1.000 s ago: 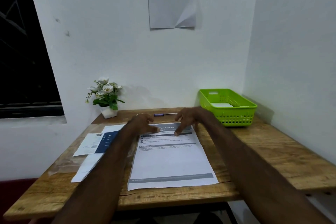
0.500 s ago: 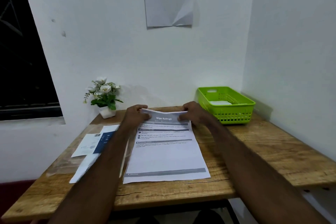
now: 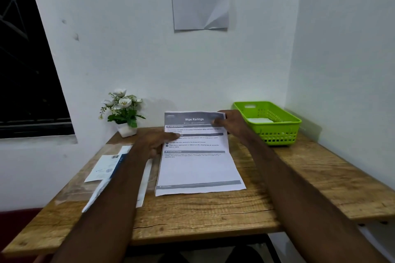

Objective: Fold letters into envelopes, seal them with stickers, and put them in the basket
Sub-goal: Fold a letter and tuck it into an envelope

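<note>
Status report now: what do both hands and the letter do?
Right hand pinches letter top corner, far edge raised. Left hand grips its left edge. Basket right, apart. Nothing blocking the fold.

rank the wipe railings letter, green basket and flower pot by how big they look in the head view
1. Wipe Railings letter, largest.
2. Green basket.
3. Flower pot, smallest.
The letter lies nearer the camera, which adds to its apparent size; basket and pot sit about equally far back.

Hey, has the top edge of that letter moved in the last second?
Yes. The letter's far edge has lifted off the table toward the wall, raised by the right hand and left hand, while its near edge stays down.
</note>
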A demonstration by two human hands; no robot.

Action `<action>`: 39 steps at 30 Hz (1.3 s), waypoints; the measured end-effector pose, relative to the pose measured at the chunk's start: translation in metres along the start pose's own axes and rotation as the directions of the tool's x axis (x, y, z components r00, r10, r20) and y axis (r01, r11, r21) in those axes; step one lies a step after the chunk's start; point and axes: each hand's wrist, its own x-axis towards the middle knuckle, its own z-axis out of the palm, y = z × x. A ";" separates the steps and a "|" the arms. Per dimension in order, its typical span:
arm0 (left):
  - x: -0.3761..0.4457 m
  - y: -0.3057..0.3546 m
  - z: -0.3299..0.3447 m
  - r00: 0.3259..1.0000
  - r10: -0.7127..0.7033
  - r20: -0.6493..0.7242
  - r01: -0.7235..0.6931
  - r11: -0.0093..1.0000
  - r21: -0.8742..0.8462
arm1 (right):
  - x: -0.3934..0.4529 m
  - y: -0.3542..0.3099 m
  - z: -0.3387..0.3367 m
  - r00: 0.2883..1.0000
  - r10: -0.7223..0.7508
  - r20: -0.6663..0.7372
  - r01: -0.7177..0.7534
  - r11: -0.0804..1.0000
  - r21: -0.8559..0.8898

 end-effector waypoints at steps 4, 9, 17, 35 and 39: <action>0.002 -0.001 0.003 0.996 -0.081 0.038 0.084 0.993 -0.078 | -0.001 -0.001 -0.002 0.998 -0.052 -0.018 0.052 0.999 -0.013; 0.002 0.003 0.002 0.995 -0.098 -0.014 0.094 0.981 -0.169 | -0.002 -0.006 -0.006 0.991 -0.137 -0.006 0.136 0.991 -0.017; 0.001 0.008 -0.002 0.997 0.030 -0.071 -0.054 0.928 -0.368 | -0.004 0.001 0.004 0.946 -0.323 -0.007 0.307 0.905 -0.293; 0.003 0.009 0.000 0.974 0.202 -0.099 -0.225 0.905 -0.360 | -0.015 0.005 0.017 0.889 -0.421 -0.181 0.278 0.810 -0.517; 0.001 0.011 -0.003 0.971 0.219 -0.096 -0.239 0.896 -0.374 | -0.015 -0.021 0.018 0.870 -0.071 -0.488 0.059 0.997 -0.040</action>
